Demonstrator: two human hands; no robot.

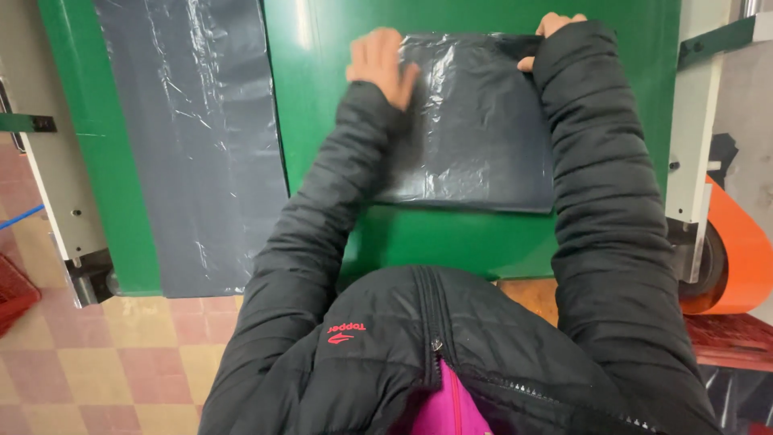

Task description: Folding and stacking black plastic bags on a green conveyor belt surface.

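A stack of dark grey plastic bags [475, 129] lies flat on a green table [322, 97]. My left hand [380, 64] rests palm down on the stack's upper left corner, fingers together. At the upper right corner my right hand [551, 36] pinches the top edge of the stack; most of that hand is hidden behind my black jacket sleeve.
A long strip of dark grey plastic film [193, 137] hangs over the table's left part. A grey metal frame [56, 177] stands at the left, an orange roller [737, 258] at the right. Below is a checkered tile floor [121, 362] and a red crate [14, 292].
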